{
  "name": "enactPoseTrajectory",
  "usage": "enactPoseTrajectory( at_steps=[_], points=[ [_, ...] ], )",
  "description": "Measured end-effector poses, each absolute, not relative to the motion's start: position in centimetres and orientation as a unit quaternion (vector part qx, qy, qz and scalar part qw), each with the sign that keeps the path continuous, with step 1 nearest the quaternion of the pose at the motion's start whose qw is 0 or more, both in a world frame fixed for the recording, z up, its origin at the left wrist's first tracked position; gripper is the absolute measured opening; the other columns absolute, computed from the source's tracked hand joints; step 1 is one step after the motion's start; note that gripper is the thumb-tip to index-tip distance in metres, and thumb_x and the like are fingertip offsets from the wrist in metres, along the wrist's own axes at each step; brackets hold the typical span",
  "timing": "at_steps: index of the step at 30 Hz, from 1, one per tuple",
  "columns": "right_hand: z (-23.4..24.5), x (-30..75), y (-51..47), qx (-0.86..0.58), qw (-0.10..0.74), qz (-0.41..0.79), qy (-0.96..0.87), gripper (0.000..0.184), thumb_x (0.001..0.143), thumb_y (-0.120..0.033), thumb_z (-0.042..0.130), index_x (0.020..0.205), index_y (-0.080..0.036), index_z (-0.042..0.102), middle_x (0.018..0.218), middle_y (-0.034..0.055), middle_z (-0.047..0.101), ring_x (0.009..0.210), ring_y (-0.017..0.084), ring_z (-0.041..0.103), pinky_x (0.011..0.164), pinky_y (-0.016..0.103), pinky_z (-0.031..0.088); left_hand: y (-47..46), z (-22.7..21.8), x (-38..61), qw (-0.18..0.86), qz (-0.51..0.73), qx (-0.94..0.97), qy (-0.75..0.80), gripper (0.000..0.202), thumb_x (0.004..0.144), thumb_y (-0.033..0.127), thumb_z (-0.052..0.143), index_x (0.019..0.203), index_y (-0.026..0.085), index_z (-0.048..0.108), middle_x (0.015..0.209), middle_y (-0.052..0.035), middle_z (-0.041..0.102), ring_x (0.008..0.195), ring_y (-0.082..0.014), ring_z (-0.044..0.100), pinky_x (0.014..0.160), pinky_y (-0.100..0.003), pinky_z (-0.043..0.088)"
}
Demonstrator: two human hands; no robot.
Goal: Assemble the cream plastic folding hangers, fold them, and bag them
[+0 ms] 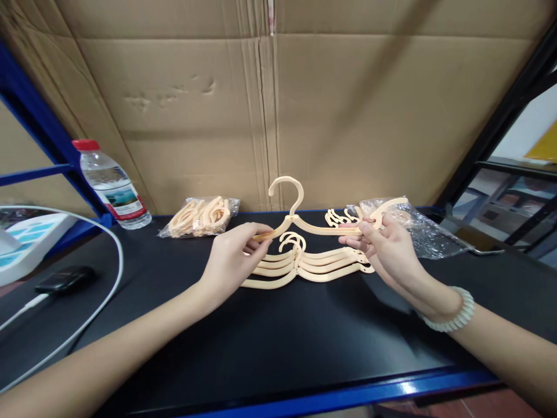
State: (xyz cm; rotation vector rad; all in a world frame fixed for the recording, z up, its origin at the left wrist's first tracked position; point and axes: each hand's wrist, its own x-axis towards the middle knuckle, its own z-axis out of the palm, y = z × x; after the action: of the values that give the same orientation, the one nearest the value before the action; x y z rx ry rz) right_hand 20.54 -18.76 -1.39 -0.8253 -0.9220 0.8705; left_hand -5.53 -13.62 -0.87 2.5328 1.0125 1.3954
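Up off the table right now, between both hands: a cream plastic clothes hanger, hook on top, open side of the hook toward the left. Long axis running left to right, from hand to hand, roughly in line with the table's front edge. Straight ahead at the middle, and both ends in contact, so no gap to close on either side; hook and centre joint closer to the left hand. Left thumb and fingers pinched on the left arm of the hanger. Right hand closed around the far right end, a short cream piece angling up past the fingers; too covered to tell how joined.

Just below, nearer the body: a neat stack of matching hangers, hooks fanned together. Behind, near the right hand, a row of small cream hooks beside a crinkled clear bag; over to the left, a clear bag of cream parts.

All on a black tabletop, edged in blue. Further left, a red-capped water bottle, a white cable, a small black device. Across the back, creased cardboard; off right, black metal shelving.
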Motion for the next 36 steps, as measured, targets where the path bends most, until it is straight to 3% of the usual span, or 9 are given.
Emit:
enactPoseTrajectory(
  at_steps=[4,6,9,13,17,20,23,27,36],
  points=[
    [-1.1,19.9,-19.2,-0.367,0.732,0.422,-0.389,0.044,0.067,-0.033,0.086,0.077,-0.022,0.044,0.083,0.001,0.07,0.076,0.018,0.072,0.078,0.03,0.062,-14.9,-0.9,-4.0,0.042,0.563,0.781,0.268,0.028,0.084,0.013,0.061,0.111,0.019,0.056,0.122,-0.009,0.05,0.1,-0.018,0.066,0.075,-0.028,0.064],
    [-1.2,19.7,-19.3,-0.366,0.728,0.442,-0.376,0.038,0.069,-0.03,0.084,0.076,-0.021,0.048,0.086,0.0023,0.071,0.078,0.016,0.072,0.078,0.025,0.061,-15.5,-0.9,-3.3,0.045,0.575,0.783,0.232,0.025,0.083,0.011,0.063,0.105,0.018,0.055,0.121,-0.0083,0.043,0.103,-0.0187,0.064,0.082,-0.033,0.063],
    [-1.6,19.4,-19.3,-0.369,0.72,0.478,-0.342,0.028,0.072,-0.024,0.081,0.074,-0.02,0.053,0.082,0.0013,0.069,0.077,0.014,0.071,0.076,0.019,0.061,-16.0,-1.0,-2.9,-0.051,0.573,0.798,0.18,0.031,0.081,0.007,0.064,0.109,0.02,0.056,0.122,-0.0099,0.045,0.113,-0.0233,0.059,0.088,-0.037,0.061],
    [-2.1,18.9,-19.4,-0.372,0.709,0.506,-0.321,0.022,0.073,-0.021,0.079,0.073,-0.019,0.057,0.081,0.0018,0.068,0.078,0.014,0.071,0.075,0.017,0.061,-16.0,-1.5,-3.1,-0.099,0.532,0.836,0.093,0.035,0.082,0.003,0.061,0.113,0.018,0.058,0.117,-0.011,0.054,0.109,-0.0215,0.061,0.088,-0.032,0.059],
    [-2.1,18.1,-20.0,-0.358,0.689,0.512,-0.368,0.028,0.073,-0.029,0.081,0.078,-0.019,0.055,0.087,0.0032,0.069,0.08,0.016,0.072,0.081,0.025,0.061,-16.2,-1.3,-2.6,0.104,0.488,0.845,0.193,0.002,0.085,0.017,0.063,0.086,0.017,0.064,0.087,-0.0065,0.065,0.09,-0.0201,0.066,0.081,-0.034,0.058],
    [-2.1,17.3,-20.6,-0.363,0.673,0.504,-0.401,0.036,0.073,-0.036,0.081,0.084,-0.021,0.05,0.086,0.0011,0.068,0.082,0.02,0.073,0.082,0.036,0.061,-16.6,-0.9,-1.7,0.4,0.441,0.744,0.303,0.027,0.083,0.032,0.067,0.103,0.015,0.064,0.085,-0.0064,0.067,0.073,-0.0173,0.067,0.064,-0.029,0.058],
    [-2.2,16.6,-21.1,-0.373,0.654,0.505,-0.421,0.042,0.072,-0.038,0.082,0.087,-0.022,0.046,0.081,-0.0002,0.069,0.08,0.023,0.073,0.079,0.04,0.061,-17.1,-0.8,-1.4,0.561,0.436,0.639,0.296,0.041,0.076,0.039,0.074,0.106,0.014,0.064,0.076,-0.0034,0.068,0.067,-0.0151,0.067,0.063,-0.026,0.057],
    [-2.4,16.4,-21.2,-0.351,0.64,0.51,-0.456,0.04,0.075,-0.039,0.079,0.086,-0.022,0.045,0.086,0.0027,0.072,0.084,0.025,0.073,0.077,0.043,0.061,-17.4,-1.3,-1.6,0.605,0.484,0.554,0.304,0.034,0.066,0.038,0.084,0.083,0.013,0.07,0.076,-0.0046,0.073,0.073,-0.0153,0.071,0.075,-0.025,0.058],
    [-2.9,16.6,-21.1,-0.344,0.61,0.534,-0.474,0.033,0.078,-0.039,0.077,0.081,-0.02,0.05,0.095,0.0072,0.073,0.091,0.025,0.072,0.073,0.04,0.06,-17.3,-2.0,-1.9,0.637,0.506,0.484,0.321,0.03,0.065,0.034,0.086,0.082,0.012,0.074,0.074,-0.0055,0.076,0.073,-0.0137,0.073,0.076,-0.021,0.058]
  ],
)
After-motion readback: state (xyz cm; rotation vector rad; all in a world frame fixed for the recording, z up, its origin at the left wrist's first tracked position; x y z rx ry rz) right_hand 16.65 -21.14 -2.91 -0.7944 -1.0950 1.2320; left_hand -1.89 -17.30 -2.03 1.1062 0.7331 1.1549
